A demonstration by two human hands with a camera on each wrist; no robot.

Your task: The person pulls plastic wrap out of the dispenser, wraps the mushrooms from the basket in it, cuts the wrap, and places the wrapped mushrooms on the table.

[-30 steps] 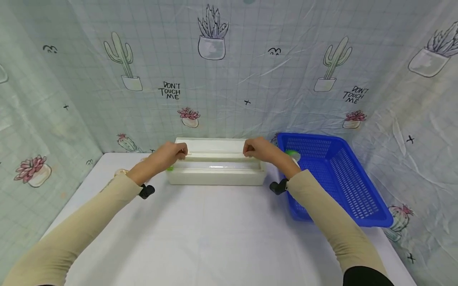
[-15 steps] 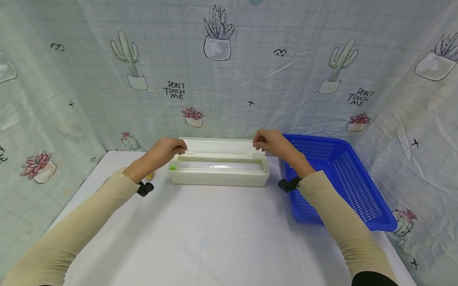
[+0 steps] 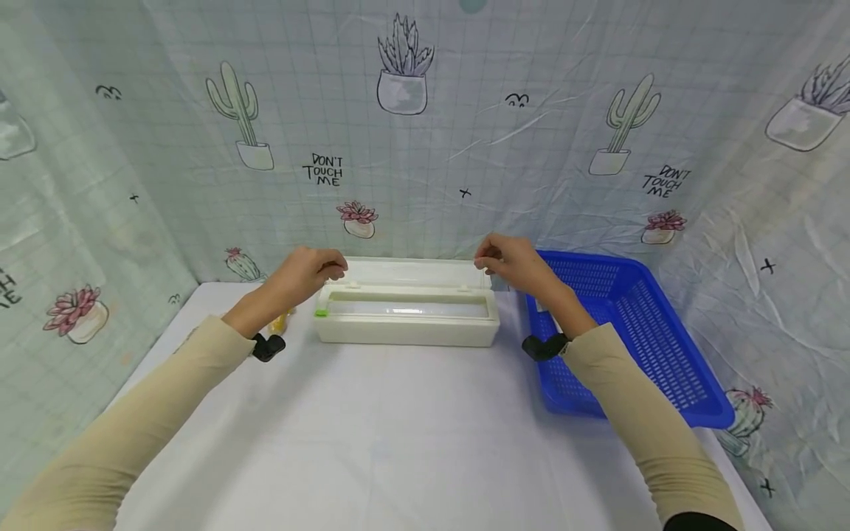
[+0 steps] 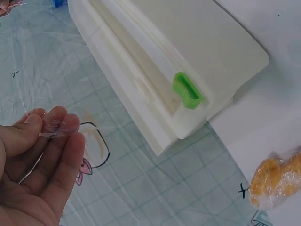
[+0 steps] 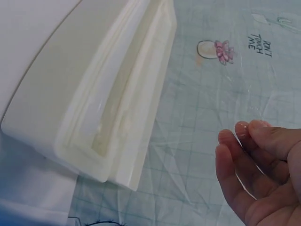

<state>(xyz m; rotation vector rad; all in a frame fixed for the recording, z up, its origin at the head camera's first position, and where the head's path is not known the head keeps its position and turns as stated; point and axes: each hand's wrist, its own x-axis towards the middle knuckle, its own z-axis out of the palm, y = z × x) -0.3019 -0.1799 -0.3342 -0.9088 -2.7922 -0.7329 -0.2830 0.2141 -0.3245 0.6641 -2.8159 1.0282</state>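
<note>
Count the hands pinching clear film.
2: the left hand, near the left end of the open white box, and the right hand, near its right end. Both pinch clear film; no other hands show.

Toward the surface's (image 3: 398, 442) far left corner, the left arm (image 3: 166, 405) partly hides a yellow wrapped item (image 3: 279, 324); at its right edge the right arm (image 3: 644, 420) covers part of the blue basket (image 3: 664, 339). Clear film (image 4: 59, 128) at the left hand (image 3: 302, 276) and right hand (image 3: 518, 264) is too faint to trace across. The head view cuts off the near edge.
</note>
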